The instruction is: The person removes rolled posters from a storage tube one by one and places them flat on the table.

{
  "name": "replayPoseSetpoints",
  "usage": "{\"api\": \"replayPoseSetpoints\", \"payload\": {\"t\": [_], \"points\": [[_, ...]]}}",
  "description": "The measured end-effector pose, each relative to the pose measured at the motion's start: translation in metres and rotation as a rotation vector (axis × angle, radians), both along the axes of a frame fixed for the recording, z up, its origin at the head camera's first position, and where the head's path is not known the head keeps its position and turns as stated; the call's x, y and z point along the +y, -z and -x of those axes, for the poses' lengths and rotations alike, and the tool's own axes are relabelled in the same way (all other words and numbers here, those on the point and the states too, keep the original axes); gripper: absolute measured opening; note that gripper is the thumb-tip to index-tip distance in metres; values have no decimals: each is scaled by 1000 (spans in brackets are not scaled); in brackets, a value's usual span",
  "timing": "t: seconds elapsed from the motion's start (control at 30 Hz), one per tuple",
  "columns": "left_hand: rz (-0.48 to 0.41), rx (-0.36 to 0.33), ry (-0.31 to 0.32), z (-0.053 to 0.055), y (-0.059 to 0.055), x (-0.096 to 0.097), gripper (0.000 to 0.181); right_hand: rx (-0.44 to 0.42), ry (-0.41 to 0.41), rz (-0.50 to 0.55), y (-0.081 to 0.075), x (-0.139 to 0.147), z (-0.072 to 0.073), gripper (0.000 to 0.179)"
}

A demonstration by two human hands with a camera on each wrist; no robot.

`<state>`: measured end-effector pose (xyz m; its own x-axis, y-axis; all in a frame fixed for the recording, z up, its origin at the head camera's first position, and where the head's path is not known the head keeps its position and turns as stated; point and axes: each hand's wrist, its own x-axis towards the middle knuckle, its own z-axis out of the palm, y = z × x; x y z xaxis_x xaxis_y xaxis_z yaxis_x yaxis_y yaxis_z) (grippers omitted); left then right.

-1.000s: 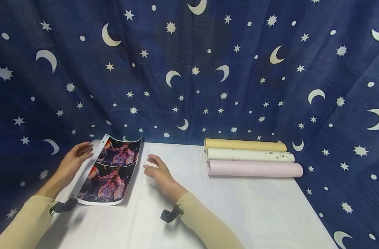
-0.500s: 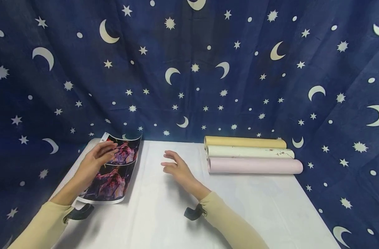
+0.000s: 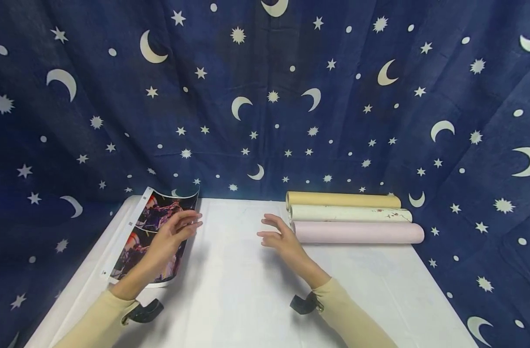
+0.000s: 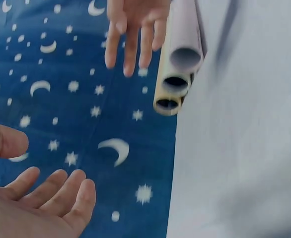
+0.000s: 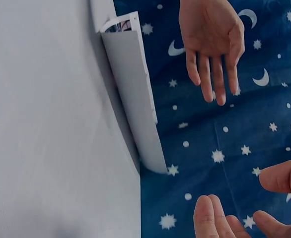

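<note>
Holding the left hand point(image 3: 168, 240) above the left half of the surface point(image 3: 234, 270), overlapping the printed sheet point(image 3: 136, 241) in the head view but apart from it in the right wrist view, with fingers loosely extended and gripping nothing. Holding the right hand point(image 3: 287, 241) level with it, near the left end of the pink roll point(image 3: 358, 232), likewise with relaxed fingers and gripping nothing. For the printed sheet: lying far left, curling upward at the right edge, bearing two multicoloured pictures. For the rolls: lying side by side at far right, ordered pink, patterned white roll point(image 3: 349, 213), yellow roll point(image 3: 343, 199) from near to far.
</note>
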<state>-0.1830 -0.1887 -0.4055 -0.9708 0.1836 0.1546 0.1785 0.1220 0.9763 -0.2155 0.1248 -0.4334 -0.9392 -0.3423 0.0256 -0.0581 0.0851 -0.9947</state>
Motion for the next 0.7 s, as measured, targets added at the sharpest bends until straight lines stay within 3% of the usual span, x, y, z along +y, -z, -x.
{"api": "replayPoseSetpoints", "payload": {"t": [0.3, 0.7], "points": [[-42, -42, 82, -3, 9, 49, 40, 17, 57, -26, -1, 45, -6, 60], [-109, -150, 91, 21, 25, 97, 44, 51, 130, -10, -11, 94, 6, 60]]}}
